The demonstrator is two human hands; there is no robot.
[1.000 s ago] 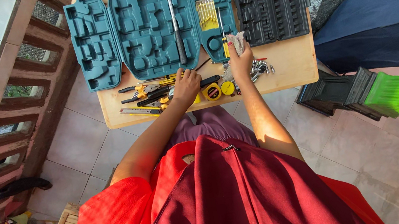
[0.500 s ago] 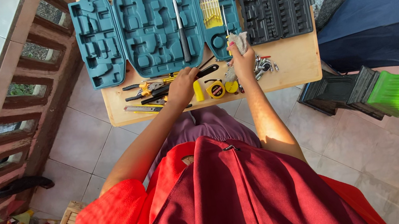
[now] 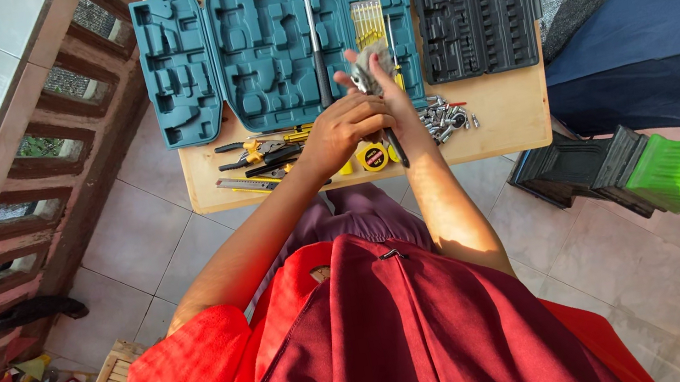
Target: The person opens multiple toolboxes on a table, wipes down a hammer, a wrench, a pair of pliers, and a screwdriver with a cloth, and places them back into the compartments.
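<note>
Above the wooden surface point(image 3: 512, 109), near its middle, both hands meet w/ a grey rag point(image 3: 367, 65) and a dark-handled tool point(image 3: 395, 146) between them. Left hand point(image 3: 341, 130) grip is closed round the tool, handle end poking out toward 6 o'clock; which tool it is, can't tell. Right hand point(image 3: 378, 91) has fingers pressed on the rag, bunched vs. the tool's upper end. Rag looks soft, light, floppy, best gathered in a fistful; tool prob. stiff, steel, fairly light, best held by the handle. Teal tool case point(image 3: 268, 45) w/ hammer point(image 3: 312, 28) lies at 12, black tray point(image 3: 472, 4) at 2, loose sockets point(image 3: 444, 118) just right.
</note>
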